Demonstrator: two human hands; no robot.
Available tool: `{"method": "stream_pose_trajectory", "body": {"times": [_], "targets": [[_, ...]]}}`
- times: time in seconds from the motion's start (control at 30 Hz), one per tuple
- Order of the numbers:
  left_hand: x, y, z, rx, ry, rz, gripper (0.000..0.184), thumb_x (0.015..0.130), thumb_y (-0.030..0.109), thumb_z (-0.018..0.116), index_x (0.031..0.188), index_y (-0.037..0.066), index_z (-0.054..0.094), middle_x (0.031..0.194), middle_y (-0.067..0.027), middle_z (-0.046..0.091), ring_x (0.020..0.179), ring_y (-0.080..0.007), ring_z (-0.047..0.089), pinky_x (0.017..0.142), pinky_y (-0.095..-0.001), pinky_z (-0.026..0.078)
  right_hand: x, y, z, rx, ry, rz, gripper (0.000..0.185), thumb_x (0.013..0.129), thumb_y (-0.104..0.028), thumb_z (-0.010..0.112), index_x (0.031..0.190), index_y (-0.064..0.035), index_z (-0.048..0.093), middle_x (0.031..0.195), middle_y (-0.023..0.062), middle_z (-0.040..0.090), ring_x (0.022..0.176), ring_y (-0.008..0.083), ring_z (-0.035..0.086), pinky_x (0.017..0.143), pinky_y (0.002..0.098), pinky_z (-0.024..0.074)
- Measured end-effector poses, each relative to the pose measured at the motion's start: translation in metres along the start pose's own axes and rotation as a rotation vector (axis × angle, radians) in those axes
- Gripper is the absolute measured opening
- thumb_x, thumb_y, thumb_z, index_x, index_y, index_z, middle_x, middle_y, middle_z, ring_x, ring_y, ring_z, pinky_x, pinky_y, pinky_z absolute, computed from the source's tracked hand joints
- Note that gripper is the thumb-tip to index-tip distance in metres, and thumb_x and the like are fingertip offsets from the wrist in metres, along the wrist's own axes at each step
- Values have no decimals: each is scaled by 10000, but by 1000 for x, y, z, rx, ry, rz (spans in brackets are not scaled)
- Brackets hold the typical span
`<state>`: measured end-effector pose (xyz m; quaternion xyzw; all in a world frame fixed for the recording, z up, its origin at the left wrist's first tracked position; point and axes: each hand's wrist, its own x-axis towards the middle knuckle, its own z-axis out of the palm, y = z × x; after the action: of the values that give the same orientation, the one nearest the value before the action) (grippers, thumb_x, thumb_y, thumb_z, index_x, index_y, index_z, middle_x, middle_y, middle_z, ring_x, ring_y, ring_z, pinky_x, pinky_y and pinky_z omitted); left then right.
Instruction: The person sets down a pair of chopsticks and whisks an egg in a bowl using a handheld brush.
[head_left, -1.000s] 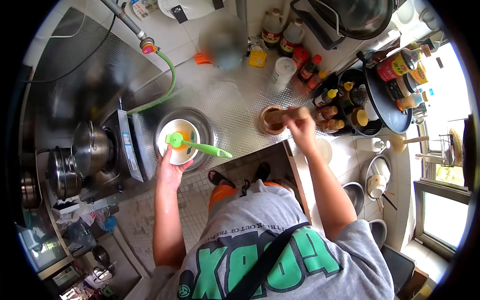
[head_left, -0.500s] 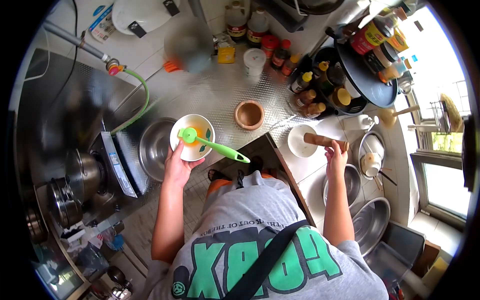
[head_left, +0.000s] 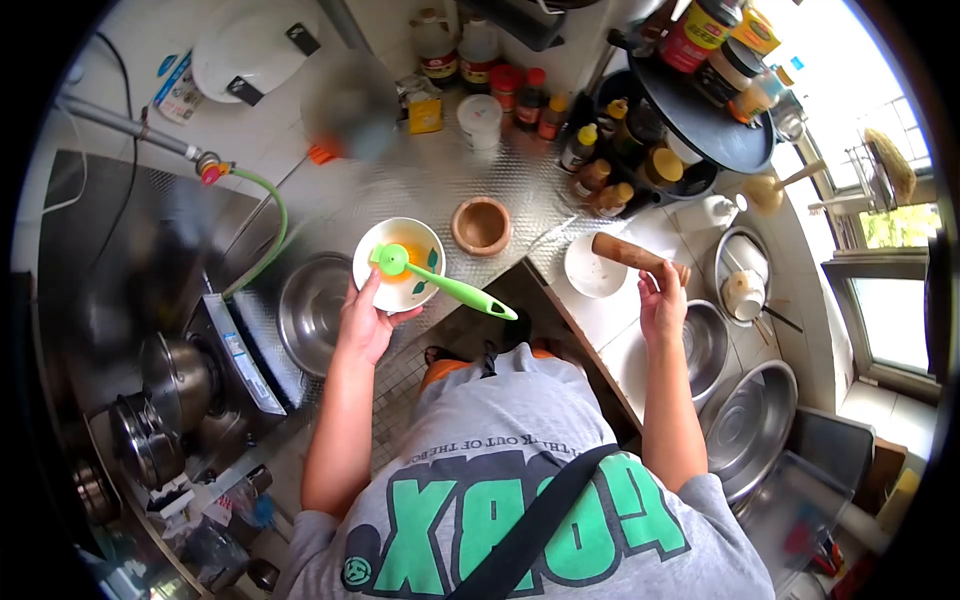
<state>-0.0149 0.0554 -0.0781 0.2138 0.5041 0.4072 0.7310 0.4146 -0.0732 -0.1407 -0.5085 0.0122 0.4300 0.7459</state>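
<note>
A white bowl [head_left: 402, 295] with green leaf marks and orange-yellow contents is held by its rim and side in my left hand [head_left: 366, 325]. Across the bowl lies a green utensil [head_left: 455, 288], its handle sticking out to the right. My right hand [head_left: 661, 305] grips a wooden pestle [head_left: 630, 253] near its right end, partly over a white bowl [head_left: 592, 272] on the tiled counter. Between the two hands, farther back, a round wooden mortar [head_left: 481, 226] stands on the metallic counter.
A steel basin [head_left: 310, 315] stands left of the held bowl. Pots [head_left: 178, 377] are at the far left by the stove. Sauce bottles [head_left: 590, 180] and a black rack [head_left: 690, 110] fill the back right. More steel basins [head_left: 750, 425] stand at the right.
The pestle has come out of the mortar and moved right and nearer in my right hand. My left hand has carried the bowl and green utensil off the steel basin to the right.
</note>
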Motion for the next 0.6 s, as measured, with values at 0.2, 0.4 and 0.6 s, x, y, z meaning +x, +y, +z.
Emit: {"method": "stream_pose_trajectory", "body": {"times": [0.2,0.4,0.6], "targets": [[-13,-2,-27,-27,9,20,441,1038,271,520,1444,177,376,1338,-134,563,1095,-320,666,721,-469,660,-19,30,127,-388,-433,-24,291,957,-175,679,1154,21,593,1006,113,672,886,187,678,762,288,553],[-27,-4,-18,-17,47,26,423,1041,266,513,1434,192,375,1342,-140,558,1105,-330,661,721,-493,658,5,89,170,-636,-578,76,403,911,-177,743,1189,56,568,1054,123,664,875,164,668,760,297,560],[-34,-9,29,33,-25,-15,447,1047,301,503,1449,212,330,1355,-122,522,1120,-310,653,720,-493,656,-39,27,133,-682,-451,205,510,957,-344,671,1328,-52,477,1143,83,592,963,144,630,795,318,541]]}}
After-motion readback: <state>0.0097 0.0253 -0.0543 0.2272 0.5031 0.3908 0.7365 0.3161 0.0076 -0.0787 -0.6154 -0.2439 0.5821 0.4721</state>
